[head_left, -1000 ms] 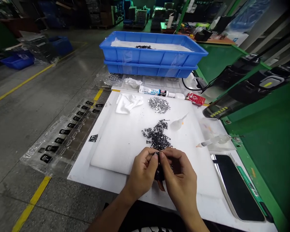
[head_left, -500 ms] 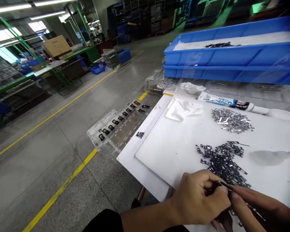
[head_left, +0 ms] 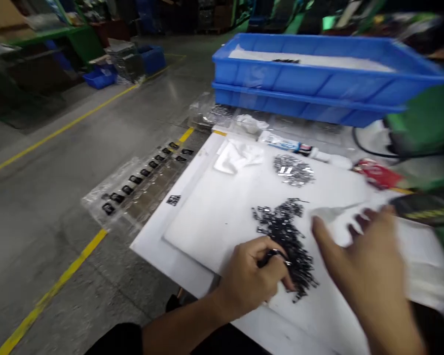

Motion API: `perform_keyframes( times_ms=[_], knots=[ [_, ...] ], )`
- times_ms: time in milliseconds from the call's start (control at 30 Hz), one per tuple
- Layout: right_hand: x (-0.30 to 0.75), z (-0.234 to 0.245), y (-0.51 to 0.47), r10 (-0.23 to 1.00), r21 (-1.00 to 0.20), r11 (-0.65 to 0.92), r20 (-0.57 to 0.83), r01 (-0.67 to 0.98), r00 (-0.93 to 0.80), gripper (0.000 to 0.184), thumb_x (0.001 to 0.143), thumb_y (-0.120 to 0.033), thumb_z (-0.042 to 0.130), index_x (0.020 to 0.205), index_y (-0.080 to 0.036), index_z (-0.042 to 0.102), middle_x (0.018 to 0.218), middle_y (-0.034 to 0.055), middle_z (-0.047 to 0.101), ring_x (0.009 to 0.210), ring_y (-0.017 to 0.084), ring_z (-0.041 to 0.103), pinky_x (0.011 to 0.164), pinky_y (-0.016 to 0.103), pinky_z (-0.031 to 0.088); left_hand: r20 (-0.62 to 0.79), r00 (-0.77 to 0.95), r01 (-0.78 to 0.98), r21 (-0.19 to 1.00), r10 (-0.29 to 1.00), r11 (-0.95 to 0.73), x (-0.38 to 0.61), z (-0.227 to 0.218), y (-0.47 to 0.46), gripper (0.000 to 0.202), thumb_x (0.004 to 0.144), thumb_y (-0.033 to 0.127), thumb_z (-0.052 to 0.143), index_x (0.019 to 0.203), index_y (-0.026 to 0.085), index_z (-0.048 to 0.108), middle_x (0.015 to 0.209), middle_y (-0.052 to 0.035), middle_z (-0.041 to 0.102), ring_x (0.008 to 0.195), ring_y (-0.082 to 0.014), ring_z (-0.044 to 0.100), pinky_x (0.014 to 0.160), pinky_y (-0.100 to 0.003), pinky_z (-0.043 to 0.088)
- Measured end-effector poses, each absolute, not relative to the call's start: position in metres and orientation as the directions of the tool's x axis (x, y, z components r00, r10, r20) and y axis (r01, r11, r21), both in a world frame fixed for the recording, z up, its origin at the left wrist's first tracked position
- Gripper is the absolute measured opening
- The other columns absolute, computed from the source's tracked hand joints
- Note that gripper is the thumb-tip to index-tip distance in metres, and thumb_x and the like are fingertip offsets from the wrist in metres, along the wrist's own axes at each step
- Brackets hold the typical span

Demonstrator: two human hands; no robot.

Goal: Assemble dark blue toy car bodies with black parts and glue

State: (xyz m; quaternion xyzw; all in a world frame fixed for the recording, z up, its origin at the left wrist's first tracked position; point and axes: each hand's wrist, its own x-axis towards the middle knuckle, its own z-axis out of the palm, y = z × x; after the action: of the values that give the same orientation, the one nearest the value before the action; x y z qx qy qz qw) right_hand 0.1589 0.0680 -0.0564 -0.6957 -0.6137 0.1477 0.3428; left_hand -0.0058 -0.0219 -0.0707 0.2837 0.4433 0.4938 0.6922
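Note:
My left hand (head_left: 251, 273) is closed on a small black part (head_left: 272, 255), mostly hidden by the fingers. It rests at the near edge of a heap of small black plastic pieces (head_left: 281, 224) on the white board (head_left: 203, 231). My right hand (head_left: 373, 261), blurred by motion, hovers over the board's right side with fingers spread and nothing visible in it. Beyond the black heap lies a pile of small shiny metal pieces (head_left: 299, 172). A single black piece (head_left: 173, 200) sits near the board's left edge.
Behind the piles lie a white crumpled cloth (head_left: 231, 160) and a blue-and-white tube (head_left: 281, 141). Stacked blue bins (head_left: 274, 101) stand at the back. On the left is a clear tray (head_left: 144, 199) with several black pieces. A red object (head_left: 379, 173) lies at right.
My right hand has left my left hand and moved right, its fingers now spread. The left hand keeps the black part. My view has swung to the right.

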Motion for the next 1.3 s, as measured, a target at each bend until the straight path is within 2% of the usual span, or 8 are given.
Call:
perform_keyframes(
  times_ms=[67, 167, 333, 433, 567, 700, 967, 1300],
  knots=[
    [0.157, -0.065, 0.086, 0.960, -0.627, -0.063, 0.175, 0.777, 0.219, 0.097, 0.078, -0.055, 0.072, 0.152, 0.000, 0.040, 0.126, 0.0303, 0.063, 0.104, 0.044, 0.065, 0.091, 0.061, 0.050, -0.336, 0.132, -0.409, 0.838, 0.933, 0.360, -0.005, -0.072, -0.023, 0.005, 0.092, 0.022, 0.055, 0.090, 0.018, 0.057, 0.062, 0.0029, 0.065, 0.034, -0.0037, 0.034, 0.036, -0.019, 0.027],
    [0.154, -0.069, 0.094, 0.972, -0.641, -0.028, 0.163, 0.767, 0.172, 0.051, 0.084, -0.053, 0.064, 0.118, -0.015, 0.070, 0.091, 0.0127, 0.073, 0.081, 0.031, 0.067, 0.085, 0.050, 0.052, -0.339, 0.171, -0.350, 0.857, 0.925, 0.379, -0.005, -0.071, -0.025, 0.010, 0.096, 0.024, 0.052, 0.089, 0.018, 0.057, 0.064, 0.0021, 0.066, 0.035, -0.0043, 0.035, 0.037, -0.020, 0.026],
    [0.146, -0.036, 0.051, 0.959, -0.790, 0.050, 0.209, 0.611, 0.191, 0.053, 0.099, -0.061, 0.049, 0.130, -0.021, 0.064, 0.085, 0.0043, 0.071, 0.055, 0.015, 0.060, 0.059, 0.031, 0.051, -0.355, 0.163, -0.220, 0.896, 0.921, 0.385, -0.005, -0.067, -0.029, 0.013, 0.098, 0.023, 0.051, 0.091, 0.018, 0.061, 0.070, -0.0009, 0.069, 0.040, -0.0058, 0.037, 0.041, -0.023, 0.026],
    [0.149, -0.018, 0.024, 0.954, -0.909, -0.011, 0.114, 0.417, 0.276, 0.044, 0.095, -0.062, 0.059, 0.100, -0.020, 0.074, 0.054, -0.0026, 0.056, 0.036, 0.011, 0.042, 0.037, 0.025, 0.032, -0.359, 0.165, -0.169, 0.907, 0.919, 0.385, -0.005, -0.065, -0.031, 0.015, 0.099, 0.024, 0.051, 0.094, 0.017, 0.063, 0.072, -0.0021, 0.070, 0.043, -0.0065, 0.036, 0.042, -0.024, 0.025],
    [0.157, -0.023, 0.014, 0.933, -0.995, -0.029, 0.006, 0.092, 0.360, 0.039, 0.075, -0.051, 0.086, 0.075, -0.021, 0.061, 0.061, -0.0023, 0.053, 0.050, 0.012, 0.049, 0.041, 0.023, 0.038, -0.373, 0.162, -0.125, 0.911, 0.914, 0.394, -0.004, -0.063, -0.031, 0.018, 0.100, 0.027, 0.050, 0.094, 0.017, 0.062, 0.074, -0.0029, 0.070, 0.044, -0.0070, 0.036, 0.043, -0.024, 0.025],
    [0.154, -0.034, 0.010, 0.964, -0.993, 0.082, 0.058, -0.081, 0.258, 0.048, 0.078, -0.037, 0.085, 0.065, -0.022, 0.042, 0.059, -0.0060, 0.040, 0.053, 0.012, 0.046, 0.048, 0.025, 0.041, -0.376, 0.149, -0.085, 0.917, 0.915, 0.391, -0.003, -0.060, -0.029, 0.017, 0.100, 0.028, 0.051, 0.094, 0.016, 0.063, 0.072, -0.0024, 0.068, 0.045, -0.0077, 0.039, 0.043, -0.024, 0.027],
    [0.138, -0.025, -0.012, 0.894, -0.967, 0.019, 0.131, 0.256, 0.429, 0.040, 0.082, -0.045, 0.084, 0.061, -0.021, 0.061, 0.062, 0.0011, 0.062, 0.045, 0.013, 0.051, 0.037, 0.026, 0.040, -0.376, 0.133, -0.038, 0.923, 0.917, 0.384, -0.001, -0.058, -0.028, 0.019, 0.101, 0.029, 0.050, 0.092, 0.016, 0.061, 0.073, -0.0018, 0.067, 0.045, -0.0072, 0.040, 0.043, -0.023, 0.029],
    [0.138, -0.025, -0.013, 0.899, -0.951, -0.002, 0.134, 0.310, 0.416, 0.044, 0.081, -0.047, 0.083, 0.057, -0.021, 0.059, 0.057, -0.0002, 0.062, 0.041, 0.012, 0.050, 0.036, 0.027, 0.037, -0.372, 0.102, -0.026, 0.926, 0.923, 0.376, -0.001, -0.055, -0.028, 0.012, 0.098, 0.024, 0.054, 0.093, 0.016, 0.062, 0.071, -0.0009, 0.067, 0.046, -0.0068, 0.040, 0.043, -0.021, 0.031]
  ],
)
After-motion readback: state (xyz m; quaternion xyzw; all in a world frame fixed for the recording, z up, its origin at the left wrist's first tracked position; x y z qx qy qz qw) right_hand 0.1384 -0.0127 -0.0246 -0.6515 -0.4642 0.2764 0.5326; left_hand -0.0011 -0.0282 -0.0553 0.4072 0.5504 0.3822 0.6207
